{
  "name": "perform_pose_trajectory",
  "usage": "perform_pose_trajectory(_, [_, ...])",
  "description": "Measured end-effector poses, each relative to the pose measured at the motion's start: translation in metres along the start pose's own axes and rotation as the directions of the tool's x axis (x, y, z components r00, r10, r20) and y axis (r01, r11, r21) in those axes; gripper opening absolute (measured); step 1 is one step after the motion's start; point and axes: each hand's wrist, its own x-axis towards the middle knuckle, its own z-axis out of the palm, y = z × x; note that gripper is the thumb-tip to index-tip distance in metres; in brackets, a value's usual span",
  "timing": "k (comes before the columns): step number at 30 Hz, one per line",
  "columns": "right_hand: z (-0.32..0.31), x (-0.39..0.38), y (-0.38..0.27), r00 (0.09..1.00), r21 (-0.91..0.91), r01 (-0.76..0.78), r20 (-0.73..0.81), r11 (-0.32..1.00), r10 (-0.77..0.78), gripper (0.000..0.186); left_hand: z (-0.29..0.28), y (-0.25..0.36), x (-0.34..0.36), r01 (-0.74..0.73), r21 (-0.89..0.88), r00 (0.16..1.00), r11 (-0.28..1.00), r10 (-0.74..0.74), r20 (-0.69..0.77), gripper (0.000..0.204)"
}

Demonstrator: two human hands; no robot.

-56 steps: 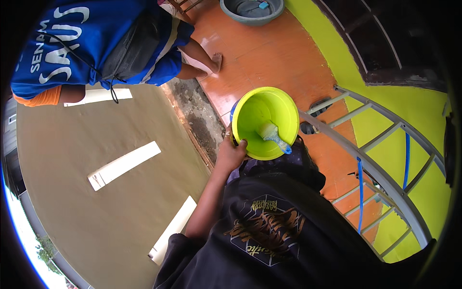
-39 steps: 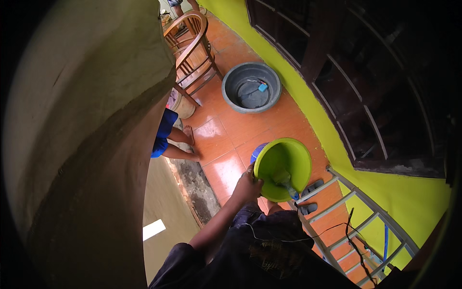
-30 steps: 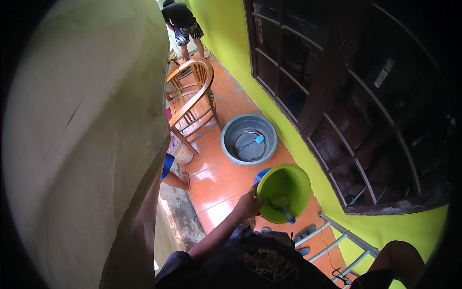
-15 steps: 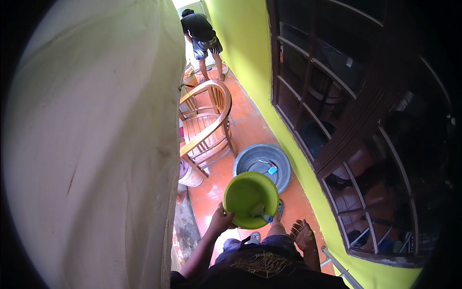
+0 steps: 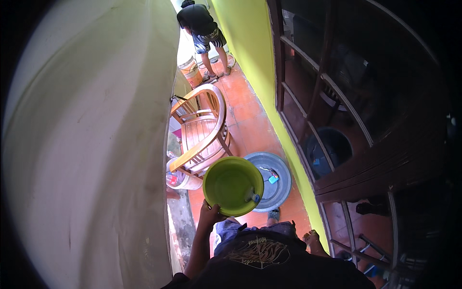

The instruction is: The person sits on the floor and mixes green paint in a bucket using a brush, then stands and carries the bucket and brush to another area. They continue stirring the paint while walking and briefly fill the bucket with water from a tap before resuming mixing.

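Note:
My left hand [image 5: 210, 215] grips the rim of a green plastic basin [image 5: 226, 185] at its near-left side, thumb over the edge. The basin hangs in front of my body, tilted so its inside shows. At its lower right lies a small thing with a whitish part and a blue end [image 5: 255, 196], too blurred to name. Down by my right side, my right hand [image 5: 314, 239] has loosely bent fingers and nothing visible in it. Beyond the green basin, a large grey-blue tub [image 5: 281, 192] stands on the floor, partly covered by it. A light-blue item [image 5: 273, 179] lies in the tub.
A wooden armchair [image 5: 202, 130] stands ahead on the left, with a white bucket [image 5: 190, 182] beside it. Farther off, a person [image 5: 204, 33] bends near an orange bucket [image 5: 191, 72]. A pale sheet [image 5: 96, 144] hangs left; a yellow-green wall [image 5: 255, 62] with dark-framed windows runs along the right.
The green basin and my left hand have moved left and slightly farther forward. My right hand has shifted a little right, its fingers more bent. The view has moved forward along the passage.

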Motion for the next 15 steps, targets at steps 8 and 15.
perform_pose_trajectory(8, [0.101,-0.018,0.003,0.999,-0.824,0.013,-0.008,0.567,-0.035,0.022,0.012,0.068,0.088,-0.012,0.018,0.985,1.000,0.015,-0.170,0.052])
perform_pose_trajectory(15, [0.236,0.018,-0.028,0.994,-0.518,0.104,0.066,0.849,-0.082,0.031,0.001,0.141,0.229,-0.014,0.112,0.998,0.994,0.020,-0.053,0.047])
